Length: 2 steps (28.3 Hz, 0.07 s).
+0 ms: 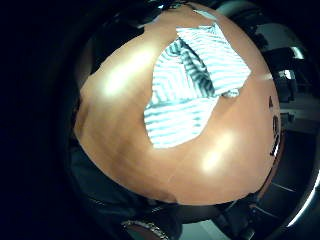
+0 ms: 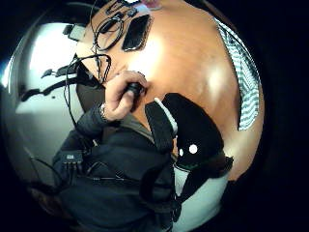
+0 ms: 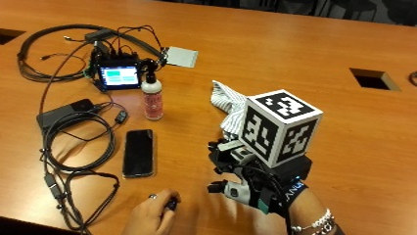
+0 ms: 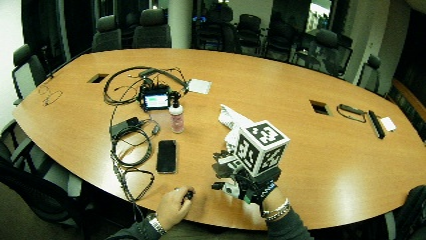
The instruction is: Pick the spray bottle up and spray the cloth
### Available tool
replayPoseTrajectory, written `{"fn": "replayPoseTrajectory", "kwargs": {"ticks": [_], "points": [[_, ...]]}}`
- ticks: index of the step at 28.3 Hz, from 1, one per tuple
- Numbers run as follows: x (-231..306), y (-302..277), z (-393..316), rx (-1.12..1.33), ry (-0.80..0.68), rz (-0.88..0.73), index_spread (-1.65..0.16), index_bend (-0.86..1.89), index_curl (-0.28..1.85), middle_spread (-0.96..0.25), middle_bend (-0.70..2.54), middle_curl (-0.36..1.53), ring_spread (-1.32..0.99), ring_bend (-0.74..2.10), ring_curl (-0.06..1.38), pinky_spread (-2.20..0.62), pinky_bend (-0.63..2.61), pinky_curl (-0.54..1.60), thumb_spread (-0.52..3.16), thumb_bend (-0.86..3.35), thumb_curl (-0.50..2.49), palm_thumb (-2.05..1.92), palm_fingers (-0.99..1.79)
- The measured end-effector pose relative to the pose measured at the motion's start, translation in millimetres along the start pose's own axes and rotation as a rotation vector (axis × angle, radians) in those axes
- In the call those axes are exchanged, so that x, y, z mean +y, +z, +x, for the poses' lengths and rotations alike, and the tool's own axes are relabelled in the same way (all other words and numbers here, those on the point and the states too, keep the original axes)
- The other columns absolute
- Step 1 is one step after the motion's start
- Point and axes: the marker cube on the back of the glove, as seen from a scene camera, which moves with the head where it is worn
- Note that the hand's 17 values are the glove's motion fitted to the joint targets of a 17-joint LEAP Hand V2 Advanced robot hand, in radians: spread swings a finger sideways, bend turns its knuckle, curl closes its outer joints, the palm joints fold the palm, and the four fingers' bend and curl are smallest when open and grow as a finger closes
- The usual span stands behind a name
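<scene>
Spray bottle (image 3: pixel 152 99) stands upright on the surface (image 3: pixel 273 58), well off to the hand's (image 3: pixel 251 183) left, untouched. Hand hovers just short of the striped cloth (image 3: pixel 228 105), holding nothing; its finger spread can't be told.

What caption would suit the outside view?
Gloved right hand hovers near the striped cloth; spray bottle stands untouched beside it.

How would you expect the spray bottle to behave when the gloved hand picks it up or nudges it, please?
The spray bottle stands upright, tall and narrow on the table, so a sideways nudge near its top would probably tip it. Once down, its round body might roll. It looks small and plastic, so likely light. The right hand is not touching it.
</scene>
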Motion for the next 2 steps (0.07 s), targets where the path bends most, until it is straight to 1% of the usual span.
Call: {"fn": "replayPoseTrajectory", "kwargs": {"ticks": [2], "points": [[-1.5, -2.0, -0.2, 0.000, -0.004, -0.007, -0.40, 0.15, 0.27, -0.07, 0.21, 0.37, -0.05, 0.32, 0.31, 0.26, 0.33, 0.34, 1.26, -0.02, 0.28, 0.48, 0.31]]}}
